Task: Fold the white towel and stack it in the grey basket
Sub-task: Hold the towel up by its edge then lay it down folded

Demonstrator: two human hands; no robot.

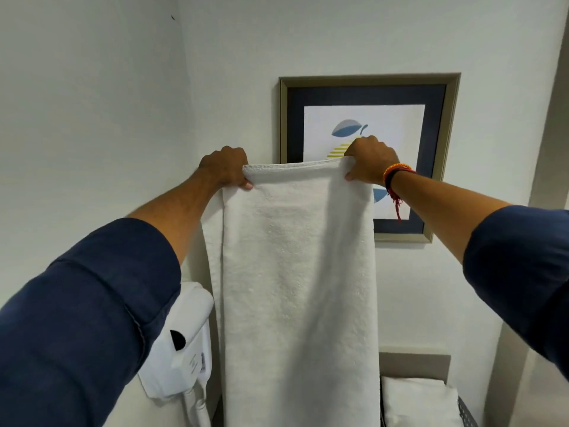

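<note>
A long white towel (298, 288) hangs straight down in front of me, doubled lengthwise, its lower end out of frame. My left hand (226, 167) pinches its top left corner and my right hand (371, 160) pinches its top right corner, both held up at picture height with arms stretched forward. At the bottom right a grey perforated basket (466, 411) shows only a sliver of its rim, with folded white towels (418, 402) lying in it. The hanging towel hides most of the basket's left side.
A framed picture (437, 97) hangs on the white wall behind my right hand. A white wall-mounted hair dryer (184, 343) sits low on the left, close beside the towel. A grey ledge (415, 363) runs behind the basket.
</note>
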